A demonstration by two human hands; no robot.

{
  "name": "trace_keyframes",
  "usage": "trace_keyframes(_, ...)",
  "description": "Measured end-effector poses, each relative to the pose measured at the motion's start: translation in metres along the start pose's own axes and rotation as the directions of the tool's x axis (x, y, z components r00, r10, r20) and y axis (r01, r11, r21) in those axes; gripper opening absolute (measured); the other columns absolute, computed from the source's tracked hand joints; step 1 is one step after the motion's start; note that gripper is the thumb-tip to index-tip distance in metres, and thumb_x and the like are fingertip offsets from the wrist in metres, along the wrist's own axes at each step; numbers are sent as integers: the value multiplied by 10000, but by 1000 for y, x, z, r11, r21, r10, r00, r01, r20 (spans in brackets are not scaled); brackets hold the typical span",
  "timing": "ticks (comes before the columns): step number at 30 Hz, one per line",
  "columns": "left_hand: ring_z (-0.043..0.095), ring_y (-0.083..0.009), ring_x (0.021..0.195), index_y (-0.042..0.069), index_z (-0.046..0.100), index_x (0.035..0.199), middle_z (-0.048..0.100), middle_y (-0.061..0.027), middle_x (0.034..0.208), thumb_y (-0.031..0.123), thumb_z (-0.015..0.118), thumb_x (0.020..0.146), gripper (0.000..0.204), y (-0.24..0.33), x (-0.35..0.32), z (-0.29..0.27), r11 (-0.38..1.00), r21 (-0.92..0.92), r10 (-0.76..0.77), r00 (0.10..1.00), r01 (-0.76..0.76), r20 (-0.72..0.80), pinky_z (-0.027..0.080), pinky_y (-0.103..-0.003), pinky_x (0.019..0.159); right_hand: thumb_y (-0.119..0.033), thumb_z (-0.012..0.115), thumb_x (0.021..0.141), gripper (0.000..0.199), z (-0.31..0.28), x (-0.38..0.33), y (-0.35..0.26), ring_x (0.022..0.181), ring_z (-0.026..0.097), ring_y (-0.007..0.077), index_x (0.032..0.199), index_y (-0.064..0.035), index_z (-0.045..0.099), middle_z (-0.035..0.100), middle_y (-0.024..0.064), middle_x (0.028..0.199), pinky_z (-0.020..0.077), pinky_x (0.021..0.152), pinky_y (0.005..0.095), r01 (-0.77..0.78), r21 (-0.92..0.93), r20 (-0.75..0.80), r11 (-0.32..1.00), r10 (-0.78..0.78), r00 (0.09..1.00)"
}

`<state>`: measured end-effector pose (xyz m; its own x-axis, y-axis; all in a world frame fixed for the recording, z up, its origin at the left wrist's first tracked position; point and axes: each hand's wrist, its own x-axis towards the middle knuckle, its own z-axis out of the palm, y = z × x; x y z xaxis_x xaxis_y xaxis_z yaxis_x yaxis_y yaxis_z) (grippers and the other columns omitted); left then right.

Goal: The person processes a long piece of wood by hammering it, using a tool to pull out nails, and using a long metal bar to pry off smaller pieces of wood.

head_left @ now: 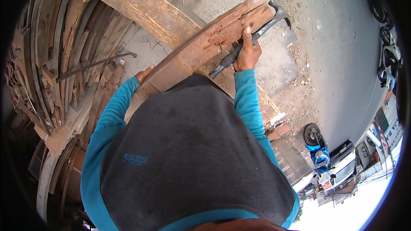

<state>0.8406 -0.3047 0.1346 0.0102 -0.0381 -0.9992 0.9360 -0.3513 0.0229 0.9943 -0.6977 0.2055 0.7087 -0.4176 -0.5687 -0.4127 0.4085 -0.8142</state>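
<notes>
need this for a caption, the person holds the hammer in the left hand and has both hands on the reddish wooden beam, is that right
Not quite: the head view shows the hammer in the right hand, not the left hand. Both hands are on the reddish wooden beam, as you say.

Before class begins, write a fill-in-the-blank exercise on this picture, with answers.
The right hand grips a dark-handled ____.
The ____ hand touches the reddish plank but holds no tool.
The timber pile lies to the person's ____.
The blue motorcycle stands to the person's ____.

Answers: hammer; left; left; right.
</notes>
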Motion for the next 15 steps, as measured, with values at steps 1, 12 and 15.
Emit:
trace_keyframes(1,618,-297,1141,-17,641,1270,651,-203,1252,751,442,896,877,3,-1,0,1000,4,9,1000,-9,4,456,-398,1005,-349,762,898,598,0,1,-6,1040,608,193,1238,112,591,632,135,1164,500,916,328,-32,-6,26,999,32,999)
trace_keyframes(12,617,-298,1134,-20,649,1249,659,-204,1230,746,437,902,867,58,10,20,979,86,178,981,-184,74,447,-403,1013,-406,727,908,585,-23,41,-58,783,696,242,1117,115,560,651,198,1034,624,646,352,113,-37,41,993,-111,993)
trace_keyframes(15,617,-299,1132,-20,651,1244,661,-205,1224,745,435,903,865,54,17,24,961,188,220,972,-202,-78,444,-405,1015,-351,634,972,494,-42,13,-72,845,727,291,1094,122,563,675,247,1011,605,605,336,94,-199,31,975,-89,995)
